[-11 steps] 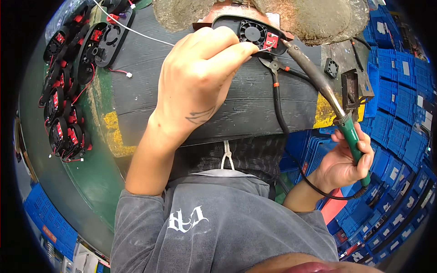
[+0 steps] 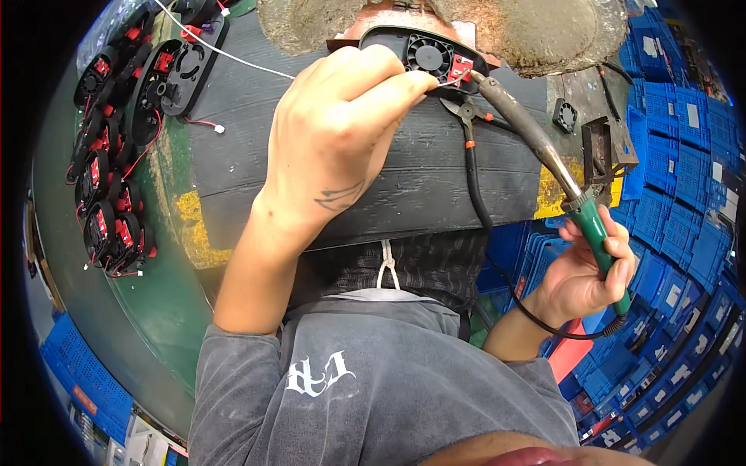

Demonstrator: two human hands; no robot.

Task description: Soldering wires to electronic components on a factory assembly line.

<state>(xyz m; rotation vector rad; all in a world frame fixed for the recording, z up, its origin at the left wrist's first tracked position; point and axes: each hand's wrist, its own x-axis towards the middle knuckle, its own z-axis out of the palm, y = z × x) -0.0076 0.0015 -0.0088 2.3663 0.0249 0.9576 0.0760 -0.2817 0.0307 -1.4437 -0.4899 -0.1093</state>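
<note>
Near the far edge of the mat lies a black plastic housing (image 2: 379,39) with a small black fan (image 2: 428,57) and a red circuit board (image 2: 460,65) in it. My left hand (image 2: 330,128) is closed in a pinch on thin solder wire (image 2: 233,55), whose end reaches the red board. The rest of the wire trails off to the upper left. In my right hand (image 2: 579,279) is a soldering iron (image 2: 519,116), gripped by its green handle. Its tip is at the board beside the wire's end; whether they touch is too small to tell.
Black-handled cutters (image 2: 468,128) lie just below the housing. At the right are a loose fan (image 2: 565,116) and a metal iron stand (image 2: 598,151). Several assembled housings (image 2: 99,221) with red boards line the left side. Blue crates (image 2: 676,155) are stacked at right.
The soldering iron's tip has moved slightly left, from the housing's right edge onto the red board near the solder wire. My left hand has barely moved.
</note>
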